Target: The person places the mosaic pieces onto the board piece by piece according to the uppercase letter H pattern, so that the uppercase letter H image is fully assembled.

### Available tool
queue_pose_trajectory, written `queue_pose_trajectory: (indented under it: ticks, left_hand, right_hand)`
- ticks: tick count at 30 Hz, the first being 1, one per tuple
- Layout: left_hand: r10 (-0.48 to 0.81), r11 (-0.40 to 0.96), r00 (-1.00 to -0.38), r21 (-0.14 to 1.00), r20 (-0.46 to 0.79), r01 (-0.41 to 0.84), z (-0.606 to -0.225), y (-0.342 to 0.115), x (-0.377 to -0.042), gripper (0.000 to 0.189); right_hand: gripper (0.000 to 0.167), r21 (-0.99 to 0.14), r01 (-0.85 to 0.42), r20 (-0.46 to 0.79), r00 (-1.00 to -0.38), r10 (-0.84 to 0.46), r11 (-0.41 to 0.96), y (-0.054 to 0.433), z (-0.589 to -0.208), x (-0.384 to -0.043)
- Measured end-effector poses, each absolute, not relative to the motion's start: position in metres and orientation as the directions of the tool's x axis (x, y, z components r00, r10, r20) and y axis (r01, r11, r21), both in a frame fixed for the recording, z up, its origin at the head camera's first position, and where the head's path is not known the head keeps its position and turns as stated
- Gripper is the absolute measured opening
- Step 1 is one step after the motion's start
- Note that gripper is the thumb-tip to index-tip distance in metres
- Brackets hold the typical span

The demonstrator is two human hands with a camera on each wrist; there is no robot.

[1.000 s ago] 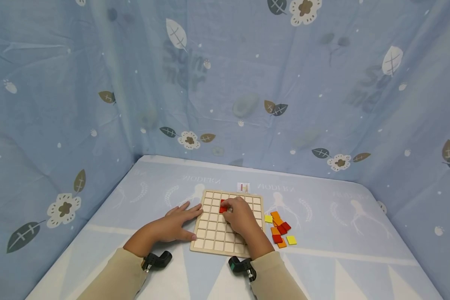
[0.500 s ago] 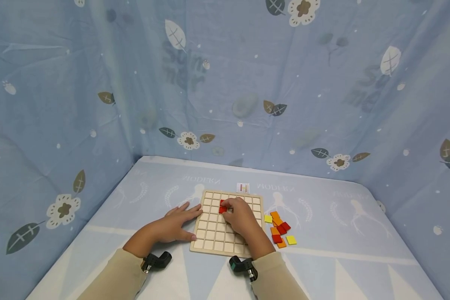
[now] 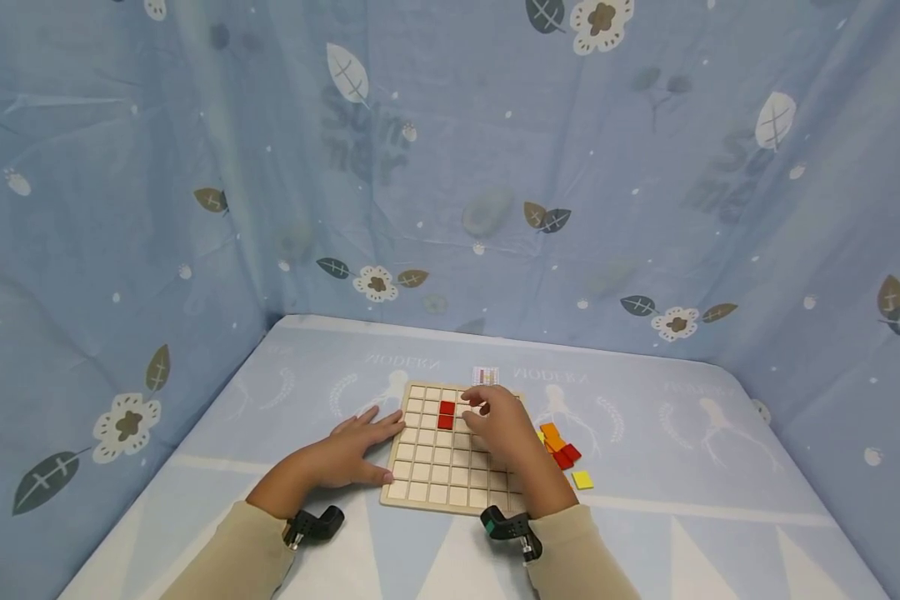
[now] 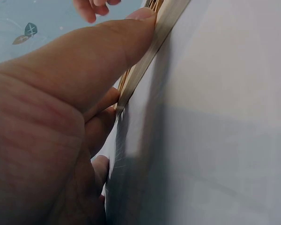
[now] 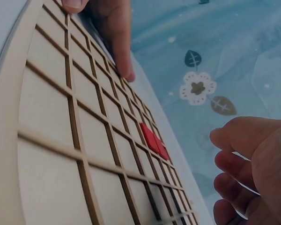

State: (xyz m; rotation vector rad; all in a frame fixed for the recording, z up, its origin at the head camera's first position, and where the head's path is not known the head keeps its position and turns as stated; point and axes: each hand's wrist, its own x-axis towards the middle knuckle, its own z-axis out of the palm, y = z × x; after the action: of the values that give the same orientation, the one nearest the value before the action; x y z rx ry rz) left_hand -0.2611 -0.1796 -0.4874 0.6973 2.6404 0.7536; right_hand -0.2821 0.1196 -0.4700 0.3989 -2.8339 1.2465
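Observation:
A wooden grid board (image 3: 423,472) lies flat, with two red square tiles (image 3: 446,415) set in neighbouring cells near its far side. Against the board's left edge my left hand (image 3: 345,454) rests with fingers spread; in the left wrist view its thumb (image 4: 117,42) touches the wooden rim. Just right of the red tiles, my right hand (image 3: 501,427) hovers over the board, fingers loosely bent. The right wrist view shows nothing between the thumb and fingers of that right hand (image 5: 257,173). Its forearm hides part of the board's right side.
Right of the board lie loose orange tiles (image 3: 552,433), red tiles (image 3: 567,456) and a yellow tile (image 3: 582,480), some covered by the right arm. Beyond the far edge lies a small printed card (image 3: 486,376). Patterned blue cloth (image 3: 450,167) hangs around the table.
My right hand has let go of the upper red tile and drawn back to the right, so both red tiles show fully. The left hand stays put.

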Motion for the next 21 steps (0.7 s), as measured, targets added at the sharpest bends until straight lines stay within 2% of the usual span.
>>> queue_pose_trajectory:
  ticks: [8,14,21]
  left_hand:
    - [0.524,0.742,-0.839,0.563,-0.149,0.364,-0.489,-0.183,-0.259,0.092]
    - [0.511,0.747,-0.846,0.565,-0.151,0.351,-0.491,-0.189,-0.257,0.092]
    - [0.533,0.729,-0.836,0.574,-0.132,0.374,-0.49,-0.182,-0.261,0.091]
  right_hand:
    - [0.029,-0.697,-0.195,0.11,-0.98,-0.166,0.69,0.151,-0.466,-0.276]
    - [0.032,-0.707,-0.108,0.058,-0.994,-0.096,0.699,0.179,-0.47,-0.272]
    - [0.032,-0.663,0.005,-0.007,-1.0,0.001,0.749,0.219,-0.467,-0.268]
